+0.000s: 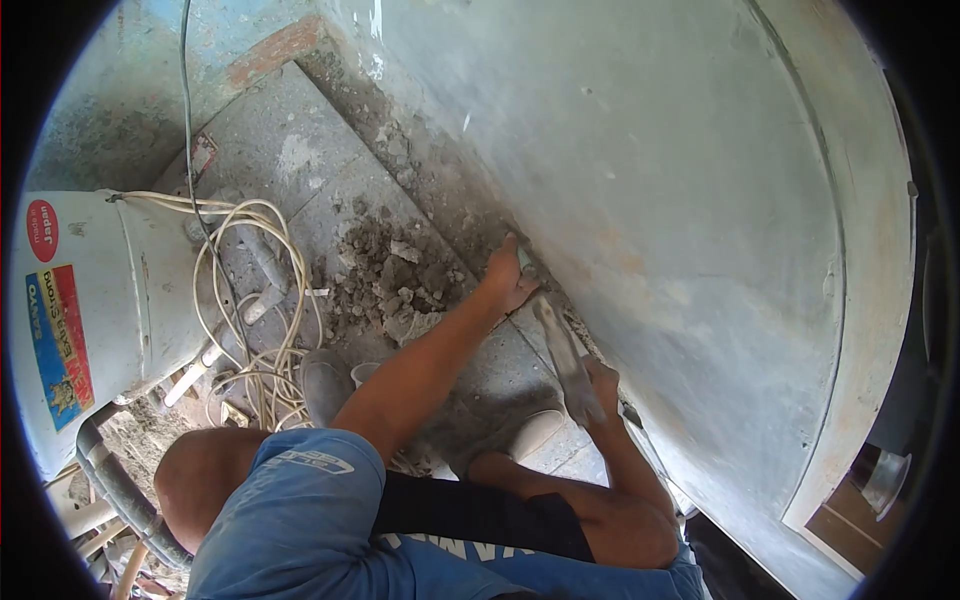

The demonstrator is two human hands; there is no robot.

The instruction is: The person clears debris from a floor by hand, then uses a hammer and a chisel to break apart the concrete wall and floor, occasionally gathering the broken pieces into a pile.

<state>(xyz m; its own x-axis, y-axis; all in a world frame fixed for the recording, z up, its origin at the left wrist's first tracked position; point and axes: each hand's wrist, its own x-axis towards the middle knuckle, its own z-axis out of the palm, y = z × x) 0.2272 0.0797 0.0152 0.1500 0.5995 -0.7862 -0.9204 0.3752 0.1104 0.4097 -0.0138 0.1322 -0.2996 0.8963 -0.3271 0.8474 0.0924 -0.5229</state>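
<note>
From where I stand, the person crouches over the grey, dust-coated slab (295,150), working close to the foot of the big, smooth, grey-green curved wall (690,200). The right hand (600,385) is closed around the long, flat, worn grey tool (566,360), whose far end points toward the other hand; holding it along the wall probably suits so tight a corner. The left hand (512,280) is down at the wall's base, fingers bent in beside a small pale-green piece (525,262), though I can't tell whether they grip it or just rest against it. Perhaps that hand is placed there to steady or feel something low in the seam. Nearby sits a heap of crumbly grey-brown rubble (395,275), rough lumps mixed with loose grit, quite unlike the wall's evenly smoothed face. Over on the left stand the white cylindrical container with bright labels (170,290) and, beside it, loose loops of cream-coloured cable (300,290), smooth and springy-looking against all that dust.
</note>
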